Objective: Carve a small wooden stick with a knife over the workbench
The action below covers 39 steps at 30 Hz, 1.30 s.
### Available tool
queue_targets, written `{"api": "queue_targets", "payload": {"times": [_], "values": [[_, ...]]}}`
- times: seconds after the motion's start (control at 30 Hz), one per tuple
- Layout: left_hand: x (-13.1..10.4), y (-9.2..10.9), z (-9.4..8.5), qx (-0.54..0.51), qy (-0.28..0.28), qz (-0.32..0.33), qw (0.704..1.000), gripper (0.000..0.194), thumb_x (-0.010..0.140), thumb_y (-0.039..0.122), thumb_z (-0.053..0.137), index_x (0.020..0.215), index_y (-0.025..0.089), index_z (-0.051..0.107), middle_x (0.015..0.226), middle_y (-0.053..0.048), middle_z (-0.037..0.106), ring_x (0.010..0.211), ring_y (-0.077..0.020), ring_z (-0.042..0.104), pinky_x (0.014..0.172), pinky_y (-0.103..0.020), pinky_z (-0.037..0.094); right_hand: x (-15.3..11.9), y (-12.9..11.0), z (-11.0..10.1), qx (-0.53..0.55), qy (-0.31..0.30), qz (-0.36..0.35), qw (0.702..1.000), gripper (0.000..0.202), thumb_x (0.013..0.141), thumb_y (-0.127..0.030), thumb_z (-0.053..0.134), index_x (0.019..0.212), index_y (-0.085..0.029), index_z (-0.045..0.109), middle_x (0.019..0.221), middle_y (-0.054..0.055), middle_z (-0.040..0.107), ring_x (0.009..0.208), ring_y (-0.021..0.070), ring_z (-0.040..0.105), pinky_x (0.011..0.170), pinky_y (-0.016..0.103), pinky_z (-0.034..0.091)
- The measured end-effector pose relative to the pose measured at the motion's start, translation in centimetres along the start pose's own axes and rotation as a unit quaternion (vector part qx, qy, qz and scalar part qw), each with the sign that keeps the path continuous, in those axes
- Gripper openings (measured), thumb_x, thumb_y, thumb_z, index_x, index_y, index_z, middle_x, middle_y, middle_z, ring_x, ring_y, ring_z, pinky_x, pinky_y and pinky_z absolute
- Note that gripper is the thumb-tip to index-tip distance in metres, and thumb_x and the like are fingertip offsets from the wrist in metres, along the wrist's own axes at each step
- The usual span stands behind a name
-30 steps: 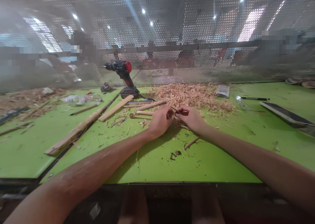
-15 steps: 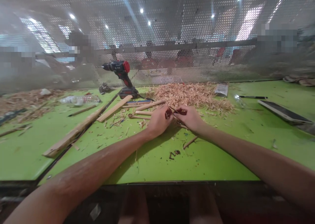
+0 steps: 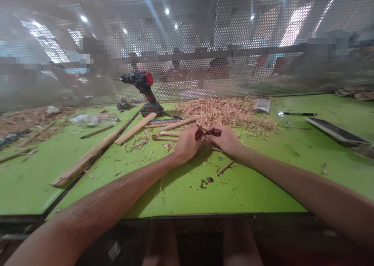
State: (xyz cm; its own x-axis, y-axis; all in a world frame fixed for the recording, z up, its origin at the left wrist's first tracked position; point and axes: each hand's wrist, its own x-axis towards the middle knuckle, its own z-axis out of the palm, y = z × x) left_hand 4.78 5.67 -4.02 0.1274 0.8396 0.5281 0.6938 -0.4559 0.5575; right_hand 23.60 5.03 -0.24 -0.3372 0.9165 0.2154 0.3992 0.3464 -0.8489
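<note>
My left hand (image 3: 188, 143) and my right hand (image 3: 225, 140) meet over the green table, thumbs and fingers closed in a pinch. A thin dark stick (image 3: 203, 129) shows between the fingertips; both hands grip it, though most of it is hidden. Just left of my left hand lie pale wooden sticks (image 3: 171, 133) and a stick with a round end (image 3: 154, 137). Below my right hand a short brown stick (image 3: 224, 168) rests on the table, near small dark curled scraps (image 3: 207, 182).
Behind the hands spreads a heap of wood shavings (image 3: 224, 112). A cordless drill (image 3: 146, 92) stands at the back left, beside a flat wooden strip (image 3: 136, 128) and a long plank (image 3: 87, 155). To the right are a phone-like tablet (image 3: 336, 129) and a black pen (image 3: 300, 114).
Both hands stay in nearly the same place, with only slight finger movement around the thin stick. The view has shifted very slightly.
</note>
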Motion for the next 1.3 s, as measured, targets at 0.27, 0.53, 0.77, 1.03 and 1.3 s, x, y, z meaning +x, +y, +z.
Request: {"api": "queue_targets", "payload": {"times": [0.27,0.53,0.77,1.03,1.3], "values": [[0.05,0.41,-0.06,-0.01,0.012,0.01,1.0,0.02,0.089,0.002,0.073,0.084,0.019,0.067,0.089,-0.004,0.073,0.085,-0.0207,0.066,0.08,-0.032,0.051,0.26,0.38,-0.05,0.009,0.009,-0.005,1.0,0.029,0.096,-0.044,0.083,0.09,-0.017,0.078,0.093,0.01,0.081,0.087,0.0255,0.07,0.088,0.044,0.056],[0.05,0.64,-0.24,-0.01,0.001,0.008,1.0,0.026,0.087,-0.004,0.073,0.08,0.02,0.065,0.086,-0.003,0.071,0.085,-0.0209,0.065,0.079,-0.032,0.049,0.06,0.67,0.16,-0.003,0.015,0.005,1.0,0.014,0.099,-0.033,0.075,0.091,-0.022,0.079,0.097,0.01,0.083,0.09,0.0258,0.074,0.087,0.044,0.06],[-0.12,0.55,-0.45,-0.021,-0.01,0.015,1.0,0.027,0.087,-0.003,0.072,0.08,0.021,0.063,0.089,-0.003,0.071,0.088,-0.0222,0.065,0.08,-0.032,0.05,0.21,0.55,0.14,-0.023,0.016,-0.004,1.0,0.012,0.097,-0.029,0.074,0.089,-0.02,0.077,0.094,0.009,0.082,0.088,0.0244,0.072,0.089,0.043,0.059],[-0.07,0.13,-0.02,-0.012,-0.006,0.001,1.0,0.02,0.09,0.002,0.073,0.084,0.02,0.065,0.09,-0.005,0.072,0.087,-0.0232,0.066,0.079,-0.034,0.051,0.23,0.1,0.02,0.066,-0.008,0.053,0.996,0.027,0.088,-0.042,0.09,0.086,-0.019,0.077,0.086,0.008,0.077,0.079,0.0227,0.068,0.082,0.041,0.058],[0.01,0.04,0.41,-0.024,0.014,0.016,0.999,0.022,0.09,0.003,0.073,0.082,0.02,0.064,0.087,-0.003,0.07,0.083,-0.0208,0.064,0.077,-0.032,0.049,0.11,-0.04,0.05,0.063,0.02,0.067,0.996,0.045,0.084,-0.059,0.093,0.085,-0.017,0.076,0.07,0.003,0.066,0.071,0.0203,0.058,0.069,0.036,0.046]]}}
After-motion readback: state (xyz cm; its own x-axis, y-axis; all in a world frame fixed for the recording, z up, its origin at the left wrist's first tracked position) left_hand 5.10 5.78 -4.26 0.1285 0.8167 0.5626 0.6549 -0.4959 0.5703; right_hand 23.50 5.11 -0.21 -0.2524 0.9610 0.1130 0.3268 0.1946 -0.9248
